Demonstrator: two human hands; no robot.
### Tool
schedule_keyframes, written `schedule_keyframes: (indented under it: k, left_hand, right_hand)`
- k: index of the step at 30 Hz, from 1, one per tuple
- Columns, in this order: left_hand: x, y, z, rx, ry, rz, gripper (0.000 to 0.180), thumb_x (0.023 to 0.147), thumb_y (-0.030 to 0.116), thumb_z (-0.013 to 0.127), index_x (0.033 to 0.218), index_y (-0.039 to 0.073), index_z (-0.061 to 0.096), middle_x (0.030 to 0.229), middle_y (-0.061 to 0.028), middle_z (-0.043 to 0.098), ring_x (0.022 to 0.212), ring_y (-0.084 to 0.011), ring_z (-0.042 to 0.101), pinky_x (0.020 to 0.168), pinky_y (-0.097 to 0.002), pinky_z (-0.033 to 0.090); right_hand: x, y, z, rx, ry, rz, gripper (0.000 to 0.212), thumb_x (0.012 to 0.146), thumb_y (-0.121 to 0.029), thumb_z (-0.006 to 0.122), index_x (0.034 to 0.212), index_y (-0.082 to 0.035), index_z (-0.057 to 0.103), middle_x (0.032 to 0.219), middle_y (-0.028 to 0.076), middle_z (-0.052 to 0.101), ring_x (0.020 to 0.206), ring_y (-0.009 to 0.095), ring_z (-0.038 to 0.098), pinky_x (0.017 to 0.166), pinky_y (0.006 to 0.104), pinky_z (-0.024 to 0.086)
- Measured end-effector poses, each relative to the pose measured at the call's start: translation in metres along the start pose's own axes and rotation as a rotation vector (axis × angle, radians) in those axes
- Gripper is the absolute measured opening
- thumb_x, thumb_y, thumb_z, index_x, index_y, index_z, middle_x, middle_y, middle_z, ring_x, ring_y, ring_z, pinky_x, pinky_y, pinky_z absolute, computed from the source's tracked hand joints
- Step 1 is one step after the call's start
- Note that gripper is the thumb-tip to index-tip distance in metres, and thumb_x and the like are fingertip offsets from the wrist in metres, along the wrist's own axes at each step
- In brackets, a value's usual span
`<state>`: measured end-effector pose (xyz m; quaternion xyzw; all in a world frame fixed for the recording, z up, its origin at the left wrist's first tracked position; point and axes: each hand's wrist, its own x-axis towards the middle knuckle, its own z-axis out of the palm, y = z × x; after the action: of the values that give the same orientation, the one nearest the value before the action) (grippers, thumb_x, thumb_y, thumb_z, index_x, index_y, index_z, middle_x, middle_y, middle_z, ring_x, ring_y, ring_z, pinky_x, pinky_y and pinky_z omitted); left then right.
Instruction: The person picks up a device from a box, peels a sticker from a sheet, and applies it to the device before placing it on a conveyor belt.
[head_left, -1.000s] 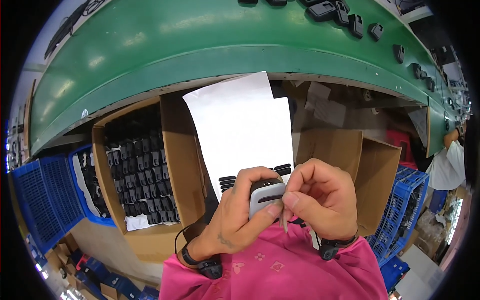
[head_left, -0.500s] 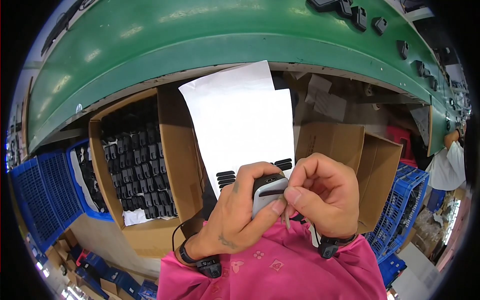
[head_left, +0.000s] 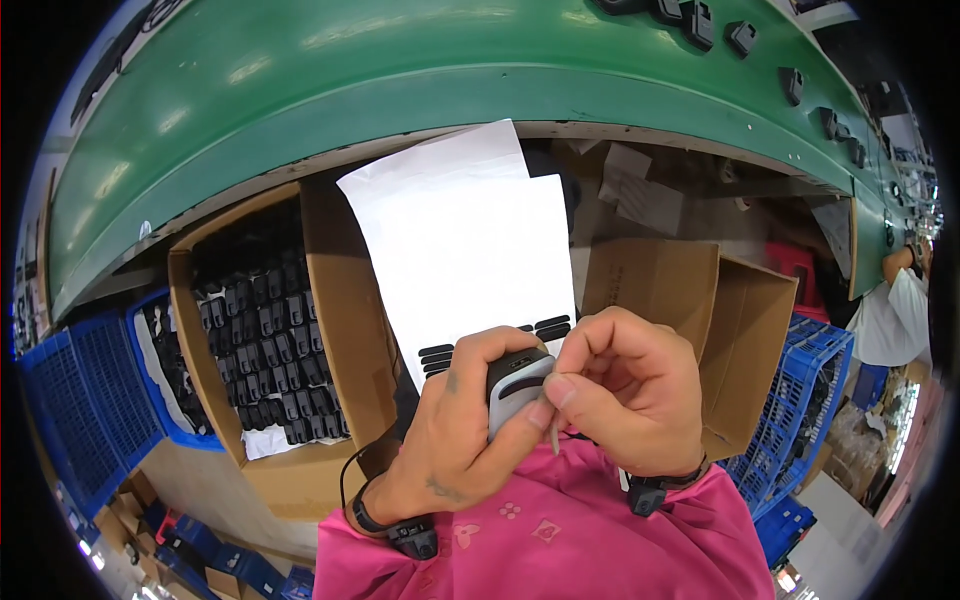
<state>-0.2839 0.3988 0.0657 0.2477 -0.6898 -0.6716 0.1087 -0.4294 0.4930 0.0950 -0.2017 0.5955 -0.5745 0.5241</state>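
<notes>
My left hand [head_left: 447, 415] is wrapped round a small grey-and-black electronic device [head_left: 511, 404], whose end with a port tilts up and away from me. A dark curved strip [head_left: 521, 391] lies across its grey face. Thumb and fingertips of my right hand [head_left: 632, 395] are pinched together at the device's right edge, by the end of that strip. Below the pinch juts a thin greyish sliver [head_left: 555, 436]; what kind of thing it is I cannot make out. White sheets [head_left: 470, 260] lie beyond my hands, with black oblong stickers [head_left: 437, 355] along the near part.
A cardboard box [head_left: 345, 330] full of black devices [head_left: 272, 345] stands at left, beside blue crates [head_left: 90, 385]. An open cardboard box [head_left: 745, 350] and a blue crate [head_left: 795, 400] are at right. Several black devices [head_left: 741, 38] sit on the green bench [head_left: 420, 60]. Another person's hand [head_left: 900, 263] shows far right.
The whole view has shifted slightly, so hands, device and sheets sit a little further left. The device has tilted a bit; the right hand stays pinched at its edge.
</notes>
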Motion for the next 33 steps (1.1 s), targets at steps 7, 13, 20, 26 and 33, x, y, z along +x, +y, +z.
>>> schedule_keyframes:
  k: [7, 13, 20, 26, 33]
  left_hand:
    - [0.001, 0.0, 0.002, 0.012, 0.005, 0.02, 0.044, 0.088, 0.013, 0.062, 0.122, -0.006, 0.041, 0.097, -0.0226, 0.063, 0.082, -0.0314, 0.068, 0.073, -0.0356, 0.053]
    - [0.0, -0.001, 0.003, 0.051, 0.023, 0.054, 0.043, 0.087, 0.011, 0.063, 0.12, -0.007, 0.042, 0.094, -0.0221, 0.063, 0.078, -0.0321, 0.067, 0.07, -0.0363, 0.052]
    - [-0.001, -0.014, 0.005, -0.02, 0.071, 0.072, 0.041, 0.088, 0.011, 0.059, 0.121, -0.005, 0.041, 0.095, -0.0209, 0.062, 0.077, -0.0285, 0.066, 0.07, -0.0351, 0.052]
    - [0.003, -0.024, 0.001, -0.601, 0.011, -0.157, 0.037, 0.088, 0.01, 0.055, 0.121, -0.001, 0.042, 0.103, -0.0084, 0.057, 0.094, -0.011, 0.054, 0.083, -0.0263, 0.045]
    - [0.0, -0.029, -0.017, -0.496, 0.172, -0.181, 0.023, 0.086, 0.017, 0.067, 0.101, 0.002, 0.057, 0.088, -0.0016, 0.058, 0.079, -0.0061, 0.053, 0.072, -0.0232, 0.045]
  right_hand:
    - [-0.001, 0.0, 0.0, -0.043, 0.004, -0.022, 0.007, 0.085, 0.006, 0.06, 0.088, 0.005, 0.054, 0.075, 0.007, 0.062, 0.064, 0.007, 0.061, 0.055, 0.0192, 0.048]
    - [0.0, 0.003, 0.0, -0.078, 0.006, -0.036, 0.006, 0.085, 0.008, 0.059, 0.089, 0.006, 0.054, 0.076, 0.007, 0.063, 0.066, 0.009, 0.063, 0.055, 0.0194, 0.05]
    - [0.008, 0.013, -0.008, 0.007, 0.041, 0.011, 0.011, 0.086, -0.002, 0.065, 0.083, 0.002, 0.055, 0.07, 0.002, 0.061, 0.061, 0.003, 0.058, 0.051, 0.0182, 0.045]
    - [0.016, 0.033, -0.036, 0.067, 0.054, 0.094, 0.022, 0.087, -0.006, 0.064, 0.074, -0.006, 0.046, 0.059, 0.0, 0.048, 0.044, 0.003, 0.042, 0.039, 0.0189, 0.031]
    - [0.023, 0.055, -0.036, -0.106, 0.198, 0.036, 0.02, 0.086, -0.009, 0.066, 0.073, -0.01, 0.05, 0.061, -0.006, 0.047, 0.05, 0.002, 0.042, 0.044, 0.0173, 0.03]
